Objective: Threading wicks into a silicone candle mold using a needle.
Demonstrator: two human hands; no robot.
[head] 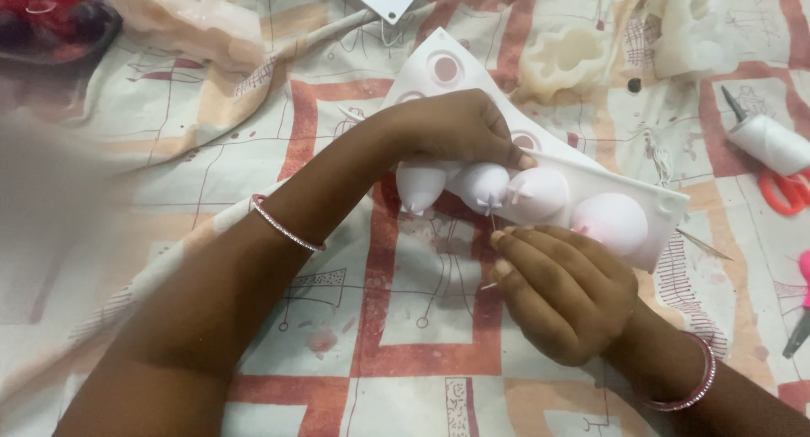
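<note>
Our left hand (451,129) grips the white card (591,180) at centre frame; our right hand (561,289) pinches a needle (492,226) beneath four balloons (540,192).

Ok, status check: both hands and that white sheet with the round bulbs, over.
Left hand pressing down on the white sheet. Right hand pinching a thin needle at the knotted white bulb. Scissors and thread spool lie clear at right.

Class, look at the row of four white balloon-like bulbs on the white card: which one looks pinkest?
The bulb at the right end, just above the right hand. It shows a pink blush, while the other three look plain white.
</note>
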